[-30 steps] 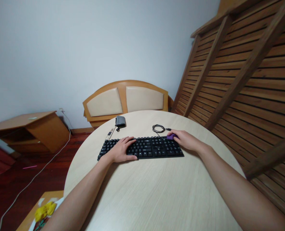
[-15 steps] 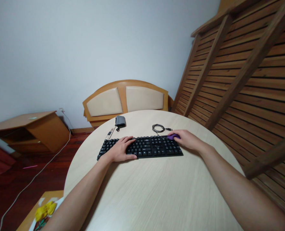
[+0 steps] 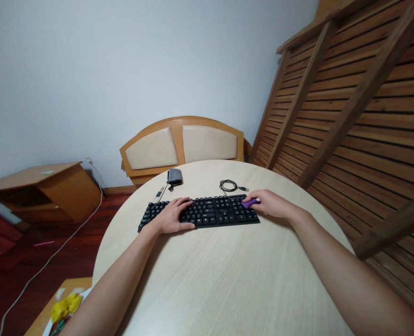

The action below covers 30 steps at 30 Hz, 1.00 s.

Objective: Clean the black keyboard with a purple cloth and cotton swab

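Here, broad tabletop (image 3: 235, 275) nearside of keyboard (image 3: 207, 212) edge

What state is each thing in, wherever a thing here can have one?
Black plastic keyboard: lying on the round pale table, partly under the spread left hand.
Small purple object: held in the right hand.
Thin black cable: coiled, its plug end unconnected.
Grey fabric pouch: lying down; open or closed, unclear.
Long white cord: stretched loosely across the dark red floor.
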{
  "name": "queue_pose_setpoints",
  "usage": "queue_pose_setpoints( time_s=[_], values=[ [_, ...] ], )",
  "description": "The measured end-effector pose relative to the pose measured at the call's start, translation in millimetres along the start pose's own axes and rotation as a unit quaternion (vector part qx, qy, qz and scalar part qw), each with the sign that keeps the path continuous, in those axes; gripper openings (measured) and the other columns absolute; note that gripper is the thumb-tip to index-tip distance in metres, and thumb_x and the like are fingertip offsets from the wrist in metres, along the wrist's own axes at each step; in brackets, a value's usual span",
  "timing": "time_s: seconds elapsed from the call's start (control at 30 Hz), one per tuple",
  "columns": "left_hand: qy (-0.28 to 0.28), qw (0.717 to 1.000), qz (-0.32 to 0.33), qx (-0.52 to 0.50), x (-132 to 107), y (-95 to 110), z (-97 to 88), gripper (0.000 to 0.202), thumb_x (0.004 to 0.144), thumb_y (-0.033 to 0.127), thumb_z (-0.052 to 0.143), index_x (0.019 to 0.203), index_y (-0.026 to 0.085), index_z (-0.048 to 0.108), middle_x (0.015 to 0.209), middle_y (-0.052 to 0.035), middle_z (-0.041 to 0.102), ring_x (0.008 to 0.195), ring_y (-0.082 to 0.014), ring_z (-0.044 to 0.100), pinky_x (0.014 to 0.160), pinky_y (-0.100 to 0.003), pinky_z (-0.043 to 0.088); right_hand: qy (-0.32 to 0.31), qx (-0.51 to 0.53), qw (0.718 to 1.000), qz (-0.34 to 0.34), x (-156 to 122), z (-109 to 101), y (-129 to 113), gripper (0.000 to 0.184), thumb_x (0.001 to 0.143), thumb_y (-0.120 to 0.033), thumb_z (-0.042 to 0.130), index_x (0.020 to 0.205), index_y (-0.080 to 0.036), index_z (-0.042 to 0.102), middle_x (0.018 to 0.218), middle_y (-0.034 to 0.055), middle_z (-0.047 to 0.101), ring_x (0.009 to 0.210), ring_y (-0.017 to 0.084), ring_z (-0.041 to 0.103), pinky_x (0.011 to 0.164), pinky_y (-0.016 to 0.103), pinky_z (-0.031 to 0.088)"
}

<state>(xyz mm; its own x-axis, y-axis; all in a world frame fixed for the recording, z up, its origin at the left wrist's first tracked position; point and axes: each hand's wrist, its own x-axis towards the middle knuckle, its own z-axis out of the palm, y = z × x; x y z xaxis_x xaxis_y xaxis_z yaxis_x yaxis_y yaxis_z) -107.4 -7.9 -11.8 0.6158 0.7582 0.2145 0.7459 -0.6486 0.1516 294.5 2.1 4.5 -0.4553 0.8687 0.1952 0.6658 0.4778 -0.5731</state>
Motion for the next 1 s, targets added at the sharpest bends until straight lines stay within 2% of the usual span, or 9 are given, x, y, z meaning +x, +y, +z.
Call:
queue_pose_setpoints(
  time_s=[0.37,0.6,0.7,0.77,0.87,0.93,1.0],
  values=[
    [0.007,1.000,0.001,-0.009,0,-1,0.6,0.089,0.077,0.073,0.066,0.147,0.021,0.046,0.154,-0.0142,0.042,0.140,-0.0347,0.041,0.117,-0.051,0.033,-0.081,0.079,0.990,0.078,-7,-8,-4,0.018,0.065,-0.023,0.070,0.083,-0.018,0.075,0.084,0.0049,0.076,0.075,0.020,0.068,0.063,0.026,0.051],
    [0.002,1.000,0.001,-0.003,0,-1,1.3,0.089,0.077,0.073,0.065,0.147,0.020,0.046,0.154,-0.0148,0.042,0.141,-0.0345,0.040,0.118,-0.051,0.032,-0.165,0.118,0.975,0.095,-16,-14,-8,0.016,0.068,-0.026,0.070,0.081,-0.018,0.075,0.073,0.0028,0.072,0.061,0.016,0.063,0.052,0.023,0.046],
    [0.007,1.000,0.000,-0.004,-1,0,2.0,0.088,0.077,0.072,0.066,0.147,0.022,0.046,0.154,-0.0145,0.043,0.140,-0.0347,0.041,0.117,-0.052,0.032,-0.114,0.105,0.986,0.069,-13,-12,-6,0.019,0.071,-0.025,0.068,0.088,-0.018,0.076,0.080,0.0041,0.074,0.069,0.018,0.067,0.059,0.025,0.050],
    [0.007,1.000,0.000,-0.004,-1,0,2.3,0.088,0.077,0.072,0.067,0.147,0.022,0.046,0.154,-0.0145,0.042,0.141,-0.0351,0.040,0.117,-0.052,0.031,-0.028,0.075,0.996,0.032,-9,-8,-4,0.021,0.076,-0.023,0.066,0.093,-0.019,0.075,0.092,0.0050,0.075,0.082,0.020,0.069,0.073,0.029,0.053],
    [0.008,1.000,0.002,-0.005,-1,1,2.6,0.089,0.077,0.072,0.067,0.147,0.022,0.046,0.154,-0.0145,0.042,0.141,-0.0351,0.040,0.118,-0.052,0.031,0.083,0.013,0.996,-0.010,-1,1,0,0.021,0.082,-0.021,0.061,0.099,-0.021,0.074,0.104,0.0057,0.074,0.096,0.022,0.067,0.088,0.034,0.051],
    [0.010,1.000,0.001,-0.005,-1,1,2.8,0.088,0.077,0.072,0.066,0.147,0.022,0.047,0.154,-0.0143,0.043,0.140,-0.0351,0.040,0.118,-0.052,0.032,0.097,-0.021,0.995,-0.025,2,6,2,0.023,0.083,-0.019,0.059,0.101,-0.022,0.073,0.105,0.0054,0.074,0.098,0.022,0.067,0.090,0.035,0.051],
    [0.012,1.000,0.001,-0.005,-1,0,3.0,0.088,0.077,0.072,0.066,0.147,0.022,0.047,0.154,-0.0139,0.042,0.140,-0.0352,0.040,0.118,-0.052,0.032,0.082,-0.039,0.995,-0.033,3,9,2,0.024,0.083,-0.016,0.058,0.100,-0.023,0.073,0.104,0.0044,0.074,0.097,0.022,0.067,0.090,0.034,0.051]
  ],
)
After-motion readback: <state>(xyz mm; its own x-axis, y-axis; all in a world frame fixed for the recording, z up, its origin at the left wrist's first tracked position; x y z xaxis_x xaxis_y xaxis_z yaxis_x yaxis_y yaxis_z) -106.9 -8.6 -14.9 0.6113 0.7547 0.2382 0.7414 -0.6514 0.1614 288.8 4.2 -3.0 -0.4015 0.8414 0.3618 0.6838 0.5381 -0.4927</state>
